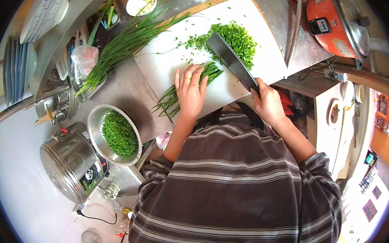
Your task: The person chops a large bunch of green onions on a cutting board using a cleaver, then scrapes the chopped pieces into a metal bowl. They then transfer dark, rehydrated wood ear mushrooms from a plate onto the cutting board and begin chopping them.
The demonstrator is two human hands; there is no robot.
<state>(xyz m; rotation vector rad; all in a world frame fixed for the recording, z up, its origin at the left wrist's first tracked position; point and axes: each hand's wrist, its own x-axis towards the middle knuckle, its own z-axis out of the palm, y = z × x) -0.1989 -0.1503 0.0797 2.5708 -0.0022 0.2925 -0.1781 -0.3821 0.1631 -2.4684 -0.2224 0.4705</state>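
My left hand [190, 89] presses down on a bunch of garlic chives [212, 72] lying on a white cutting board [166, 61]. The cut ends poke out beyond my fingers, and the leaf tips trail over the board's near edge. In my right hand [270, 101] is the handle of a cleaver [230, 57]. Its dark blade reaches across the board, between the bunch and a heap of chopped chives [241, 41]. Loose green bits are scattered around the heap. Part of the bunch is hidden under my left hand.
Uncut chives [125, 47] lie left of the board, near a small white bowl [141, 3]. A steel bowl [95, 138] holds chopped greens beside a large steel pot [67, 160]. An orange-red cooker [333, 28] stands at the back right. Stacked plates [46, 12] sit on the left shelf.
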